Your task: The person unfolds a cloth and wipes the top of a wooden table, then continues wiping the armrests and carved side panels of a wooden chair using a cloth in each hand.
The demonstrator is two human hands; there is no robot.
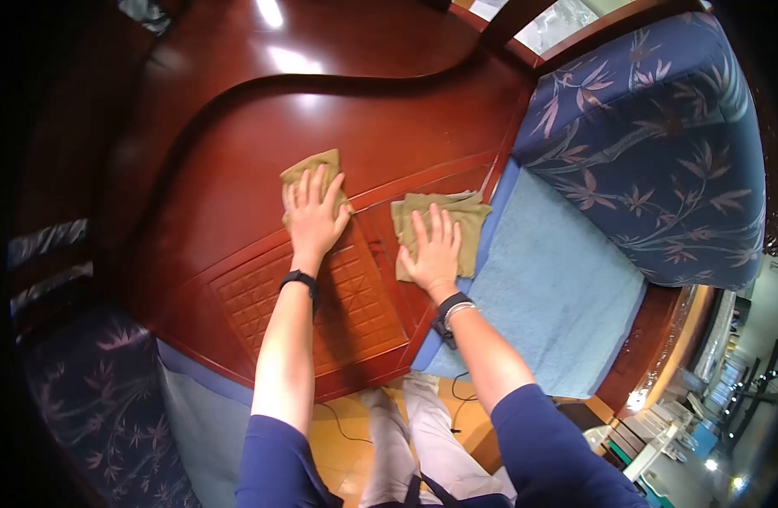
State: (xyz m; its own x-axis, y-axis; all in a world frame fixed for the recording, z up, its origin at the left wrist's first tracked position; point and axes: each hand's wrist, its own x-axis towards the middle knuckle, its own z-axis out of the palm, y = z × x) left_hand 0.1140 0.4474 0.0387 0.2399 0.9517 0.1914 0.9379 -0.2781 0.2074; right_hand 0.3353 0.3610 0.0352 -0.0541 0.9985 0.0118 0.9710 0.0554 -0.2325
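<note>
My left hand (314, 216) lies with fingers spread on a folded tan cloth (329, 161), which rests on the glossy red-brown wooden surface (236, 203). To its right, my right hand (435, 254) is spread flat over a second, larger folded tan cloth (469, 241). A thin greyish layer shows along the back edge of that cloth. This second cloth sits at the wood's right side, against the edge of a light blue seat cover (558, 288). Both palms face down, and neither hand's fingers are curled round its cloth.
A patterned blue backrest (643, 152) rises at the right. Left of my legs stands another dark patterned seat (109, 415) with a pale cover. A carved panel (308, 309) is set in the wood before me. On the floor runs a thin black cable (346, 432).
</note>
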